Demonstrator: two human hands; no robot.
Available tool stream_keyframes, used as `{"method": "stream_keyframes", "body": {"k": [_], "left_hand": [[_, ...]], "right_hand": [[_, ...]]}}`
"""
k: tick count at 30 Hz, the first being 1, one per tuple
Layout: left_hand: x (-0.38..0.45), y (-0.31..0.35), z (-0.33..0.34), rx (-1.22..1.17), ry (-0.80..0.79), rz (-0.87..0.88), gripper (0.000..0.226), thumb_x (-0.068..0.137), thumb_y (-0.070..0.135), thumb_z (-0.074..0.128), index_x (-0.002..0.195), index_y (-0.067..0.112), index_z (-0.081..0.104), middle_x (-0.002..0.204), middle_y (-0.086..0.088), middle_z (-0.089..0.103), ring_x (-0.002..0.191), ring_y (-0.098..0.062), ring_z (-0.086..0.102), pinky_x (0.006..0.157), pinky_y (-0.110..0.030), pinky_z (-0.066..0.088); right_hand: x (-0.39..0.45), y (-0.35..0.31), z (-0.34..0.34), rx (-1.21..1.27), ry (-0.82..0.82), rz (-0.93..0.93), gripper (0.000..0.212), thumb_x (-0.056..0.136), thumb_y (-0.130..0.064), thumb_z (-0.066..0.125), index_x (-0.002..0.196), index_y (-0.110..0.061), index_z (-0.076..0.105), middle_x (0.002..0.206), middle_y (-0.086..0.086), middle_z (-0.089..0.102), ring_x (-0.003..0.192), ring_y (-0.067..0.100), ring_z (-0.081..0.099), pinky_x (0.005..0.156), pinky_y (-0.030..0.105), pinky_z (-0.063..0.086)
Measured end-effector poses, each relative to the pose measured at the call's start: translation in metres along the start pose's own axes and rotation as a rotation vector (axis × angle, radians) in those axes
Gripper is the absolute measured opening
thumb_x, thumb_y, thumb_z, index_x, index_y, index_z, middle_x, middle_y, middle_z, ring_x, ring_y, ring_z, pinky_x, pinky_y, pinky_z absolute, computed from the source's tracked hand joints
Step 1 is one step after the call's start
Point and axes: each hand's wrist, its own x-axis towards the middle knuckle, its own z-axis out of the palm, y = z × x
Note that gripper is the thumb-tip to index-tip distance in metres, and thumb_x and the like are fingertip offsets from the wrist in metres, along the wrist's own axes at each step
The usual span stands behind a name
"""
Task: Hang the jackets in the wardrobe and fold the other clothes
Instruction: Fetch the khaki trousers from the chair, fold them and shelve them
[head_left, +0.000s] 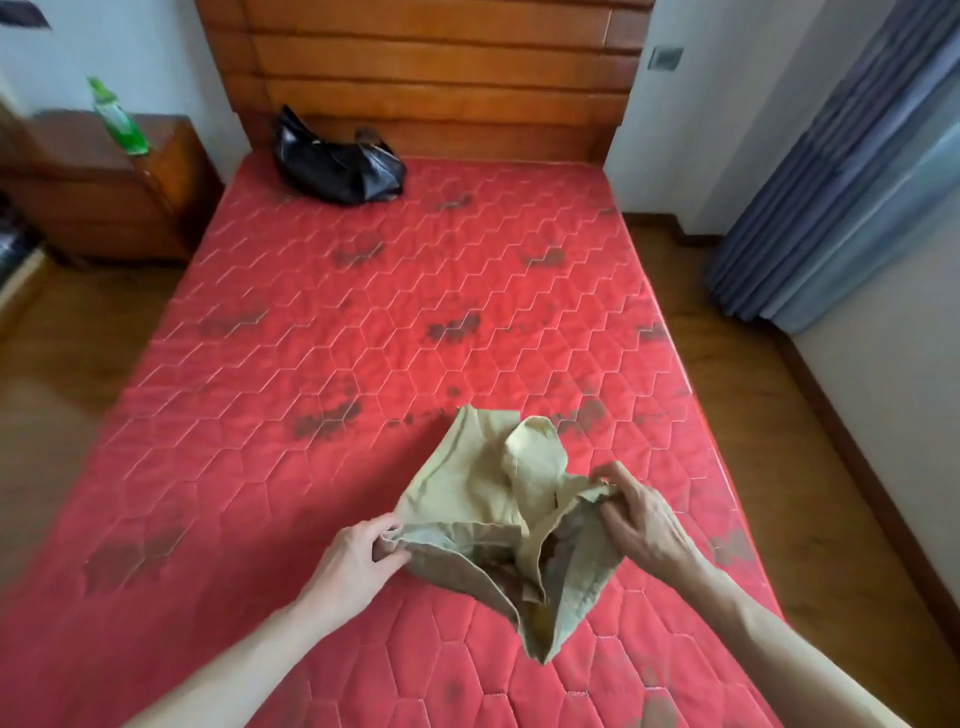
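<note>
Pinching the khaki shorts (498, 525) at the waistband with curled fingers (610, 512), right hand (641, 525) and left hand (358, 556) at opposite ends, near the foot of the bed (363, 322). Folding underway, probably; next, laying flat and smoothing. One garment; one black bag (337, 161) by the headboard.

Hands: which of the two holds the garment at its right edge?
The right hand pinches the khaki garment at its right edge. The left hand grips the opposite, left edge, over the red mattress.
</note>
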Motion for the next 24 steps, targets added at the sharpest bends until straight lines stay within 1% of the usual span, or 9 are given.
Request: {"method": "stream_keyframes", "body": {"k": [3, 6, 9, 12, 15, 18, 20, 22, 24], "left_hand": [[-0.015, 0.036, -0.041, -0.073, 0.103, 0.012, 0.015, 0.093, 0.025, 0.076, 0.104, 0.032, 0.07, 0.087, 0.009, 0.066, 0.084, -0.002, 0.06, 0.076, -0.018, 0.041], [-0.029, 0.078, -0.081, -0.186, 0.207, 0.096, 0.014, 0.098, 0.015, 0.068, 0.101, 0.028, 0.066, 0.089, 0.009, 0.072, 0.088, -0.006, 0.067, 0.078, -0.019, 0.047], [-0.036, 0.114, -0.114, -0.224, 0.323, 0.197, 0.017, 0.1, 0.007, 0.063, 0.106, 0.024, 0.063, 0.096, 0.012, 0.071, 0.095, -0.006, 0.067, 0.082, -0.019, 0.049], [-0.035, 0.141, -0.141, -0.176, 0.422, 0.306, 0.019, 0.1, 0.004, 0.062, 0.108, 0.022, 0.061, 0.101, 0.008, 0.068, 0.098, -0.007, 0.065, 0.083, -0.023, 0.05], [-0.031, 0.166, -0.165, -0.179, 0.474, 0.373, 0.017, 0.1, 0.004, 0.062, 0.11, 0.018, 0.061, 0.105, 0.005, 0.066, 0.1, -0.007, 0.064, 0.085, -0.023, 0.051], [-0.028, 0.185, -0.182, -0.166, 0.521, 0.433, 0.021, 0.1, 0.002, 0.062, 0.11, 0.02, 0.06, 0.104, 0.003, 0.066, 0.099, -0.004, 0.063, 0.085, -0.015, 0.048], [-0.026, 0.192, -0.19, -0.15, 0.541, 0.446, 0.018, 0.1, 0.002, 0.062, 0.111, 0.017, 0.061, 0.104, 0.001, 0.066, 0.098, -0.006, 0.064, 0.085, -0.014, 0.047], [-0.023, 0.197, -0.195, -0.149, 0.561, 0.446, 0.017, 0.1, 0.001, 0.061, 0.112, 0.014, 0.061, 0.105, -0.002, 0.067, 0.097, -0.011, 0.064, 0.084, -0.015, 0.048], [-0.021, 0.2, -0.196, -0.164, 0.589, 0.44, 0.021, 0.1, 0.0, 0.06, 0.112, 0.017, 0.059, 0.104, -0.004, 0.066, 0.094, -0.013, 0.064, 0.084, -0.016, 0.048]], "right_hand": [[-0.01, -0.036, -0.052, 0.001, -0.014, 0.015, 0.034, 0.083, -0.041, 0.056, 0.115, -0.037, 0.047, 0.072, -0.011, 0.061, 0.065, 0.007, 0.06, 0.06, 0.031, 0.044], [-0.019, -0.061, -0.091, -0.175, -0.065, 0.035, 0.065, 0.076, -0.054, 0.079, 0.127, -0.038, 0.042, 0.089, -0.021, 0.061, 0.081, 0.003, 0.059, 0.077, 0.033, 0.045], [-0.028, -0.08, -0.116, -0.381, 0.039, 0.095, 0.05, 0.073, -0.046, 0.073, 0.107, -0.033, 0.038, 0.087, -0.019, 0.052, 0.09, 0.015, 0.059, 0.078, 0.04, 0.04], [-0.031, -0.087, -0.136, -0.301, 0.134, 0.151, 0.036, 0.075, -0.023, 0.063, 0.09, -0.026, 0.032, 0.081, -0.013, 0.044, 0.078, 0.022, 0.05, 0.065, 0.038, 0.038], [-0.033, -0.09, -0.155, -0.24, 0.101, 0.187, 0.029, 0.08, -0.014, 0.06, 0.094, -0.022, 0.035, 0.085, -0.011, 0.045, 0.078, 0.024, 0.053, 0.061, 0.034, 0.037], [-0.038, -0.091, -0.174, -0.125, -0.042, 0.195, 0.028, 0.085, -0.015, 0.062, 0.107, -0.016, 0.044, 0.092, -0.001, 0.06, 0.084, 0.025, 0.061, 0.064, 0.027, 0.042], [-0.04, -0.087, -0.185, -0.06, -0.081, 0.214, 0.031, 0.083, -0.02, 0.063, 0.11, -0.024, 0.047, 0.094, 0.004, 0.067, 0.084, 0.022, 0.064, 0.069, 0.032, 0.049], [-0.04, -0.083, -0.195, 0.039, -0.08, 0.217, 0.033, 0.075, -0.025, 0.061, 0.106, -0.033, 0.051, 0.091, 0.004, 0.068, 0.074, 0.02, 0.06, 0.066, 0.04, 0.048], [-0.039, -0.081, -0.202, 0.153, -0.092, 0.225, 0.034, 0.073, -0.022, 0.06, 0.105, -0.033, 0.053, 0.092, 0.002, 0.072, 0.072, 0.02, 0.061, 0.062, 0.038, 0.048]]}}
